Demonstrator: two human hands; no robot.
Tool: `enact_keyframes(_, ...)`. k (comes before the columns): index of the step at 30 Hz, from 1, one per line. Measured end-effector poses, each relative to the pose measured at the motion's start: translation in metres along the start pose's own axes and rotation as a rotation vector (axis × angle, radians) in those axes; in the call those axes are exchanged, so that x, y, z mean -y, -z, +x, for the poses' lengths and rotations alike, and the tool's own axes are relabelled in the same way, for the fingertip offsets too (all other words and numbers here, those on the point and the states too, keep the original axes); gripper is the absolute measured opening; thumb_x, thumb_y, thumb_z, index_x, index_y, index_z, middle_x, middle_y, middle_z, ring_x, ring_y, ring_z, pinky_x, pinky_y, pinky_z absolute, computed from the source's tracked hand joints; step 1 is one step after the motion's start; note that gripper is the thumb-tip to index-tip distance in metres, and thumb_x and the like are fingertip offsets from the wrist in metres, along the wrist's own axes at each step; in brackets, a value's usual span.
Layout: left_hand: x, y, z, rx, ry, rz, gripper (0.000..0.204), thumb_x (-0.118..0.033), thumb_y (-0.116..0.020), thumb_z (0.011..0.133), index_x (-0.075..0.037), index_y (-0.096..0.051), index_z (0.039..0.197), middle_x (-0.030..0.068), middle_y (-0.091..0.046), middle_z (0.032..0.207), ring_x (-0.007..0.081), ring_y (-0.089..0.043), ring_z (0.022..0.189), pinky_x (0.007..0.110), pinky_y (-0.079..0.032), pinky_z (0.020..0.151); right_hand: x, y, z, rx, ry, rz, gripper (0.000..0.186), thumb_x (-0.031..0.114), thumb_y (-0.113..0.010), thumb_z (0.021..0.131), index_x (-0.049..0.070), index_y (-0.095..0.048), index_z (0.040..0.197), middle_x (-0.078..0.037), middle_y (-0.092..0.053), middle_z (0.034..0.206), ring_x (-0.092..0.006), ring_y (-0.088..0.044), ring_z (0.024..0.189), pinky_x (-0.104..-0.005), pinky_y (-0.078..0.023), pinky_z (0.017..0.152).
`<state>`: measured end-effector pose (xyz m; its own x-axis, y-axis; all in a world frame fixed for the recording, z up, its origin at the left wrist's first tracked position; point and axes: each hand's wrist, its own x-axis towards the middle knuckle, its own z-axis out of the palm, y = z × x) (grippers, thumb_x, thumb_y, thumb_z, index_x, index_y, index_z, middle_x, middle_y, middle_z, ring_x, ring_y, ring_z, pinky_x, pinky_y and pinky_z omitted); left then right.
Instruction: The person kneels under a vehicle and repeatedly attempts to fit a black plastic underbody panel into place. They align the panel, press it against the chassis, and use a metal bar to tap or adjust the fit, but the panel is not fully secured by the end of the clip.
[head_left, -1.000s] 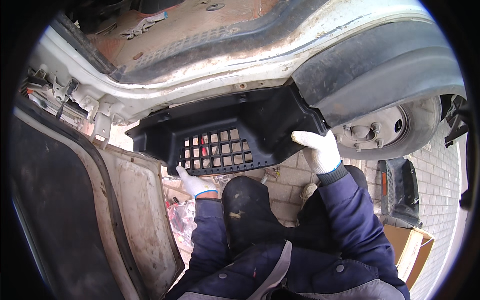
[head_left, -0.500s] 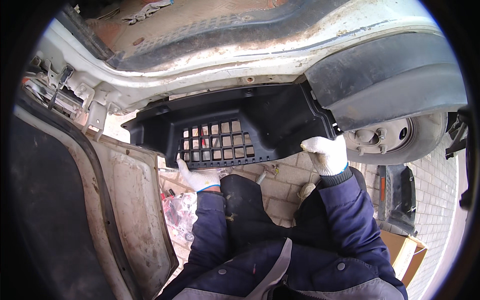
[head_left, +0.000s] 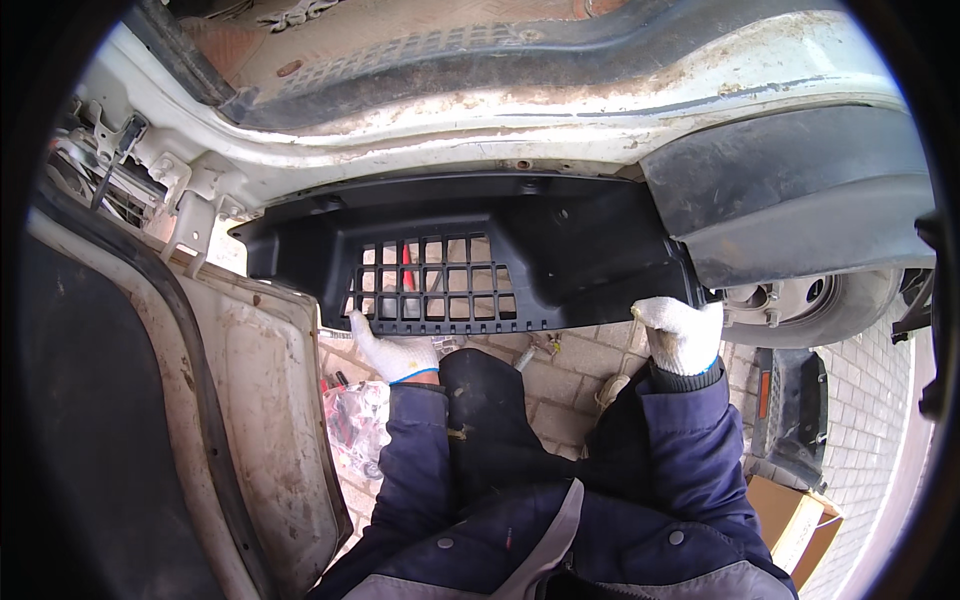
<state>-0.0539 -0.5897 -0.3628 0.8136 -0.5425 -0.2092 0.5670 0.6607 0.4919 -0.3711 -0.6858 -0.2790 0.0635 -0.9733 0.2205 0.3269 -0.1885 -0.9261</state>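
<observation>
A black plastic step panel (head_left: 570, 240) with a square-holed grid lies crosswise under the white door sill (head_left: 440, 140) of the vehicle. My left hand (head_left: 393, 350), in a white glove, grips its near edge below the grid's left part, thumb up at the rim. My right hand (head_left: 680, 333), also gloved, grips the near right corner; its fingers under the panel are partly hidden. The panel's right end meets a worn dark mudguard (head_left: 780, 190), and its left end is beside metal brackets (head_left: 195, 225).
The open door (head_left: 245, 410) fills the left. A wheel (head_left: 840, 305) is at the right. On the paving (head_left: 555, 395) are a plastic bag of parts (head_left: 355, 420), a removed dark step piece (head_left: 800, 400) and a cardboard box (head_left: 785, 520). A glove (head_left: 295, 15) lies inside the cab.
The panel has shifted right, its right end moving toward the lower right of the view. My right hand went with it; my left hand moved slightly up and left, still gripping.
</observation>
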Motion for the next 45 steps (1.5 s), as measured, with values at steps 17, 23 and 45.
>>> enact_keyframes(17, 0.005, -0.001, -0.007, 0.068, -0.014, 0.15, 0.062, -0.061, -0.052, 0.106, -0.015, -0.057, 0.148, 0.0089, -0.058, 0.152, 0.0301, -0.054, 0.139, 0.052, -0.042, 0.118, 0.013, -0.012, 0.006, -0.03, 0.138, -0.288, 0.063, -0.01, -0.072, 0.053, -0.008, -0.071, 0.116, -0.015, -0.073, 0.119, -0.0282, -0.07, 0.112, -0.0359, -0.057, 0.097)
enact_keyframes(23, 0.003, -0.004, -0.005, 0.033, -0.026, 0.227, 0.066, -0.061, -0.046, 0.107, -0.013, -0.054, 0.152, 0.0103, -0.054, 0.156, 0.0302, -0.049, 0.143, 0.053, -0.037, 0.122, 0.019, -0.014, 0.002, -0.002, -0.269, 0.121, 0.067, -0.004, -0.086, 0.07, -0.006, -0.056, 0.129, -0.012, -0.07, 0.117, -0.0223, -0.067, 0.107, -0.0361, -0.056, 0.097)
enact_keyframes(45, -0.005, 0.009, -0.011, 0.109, -0.019, 0.266, 0.059, -0.053, -0.048, 0.109, -0.012, -0.055, 0.151, 0.0095, -0.056, 0.154, 0.0275, -0.054, 0.14, 0.049, -0.041, 0.12, 0.025, -0.026, -0.006, 0.005, -0.093, -0.03, 0.036, 0.003, -0.079, 0.081, -0.004, -0.066, 0.114, -0.009, -0.074, 0.1, -0.0167, -0.07, 0.085, -0.0328, -0.057, 0.08)
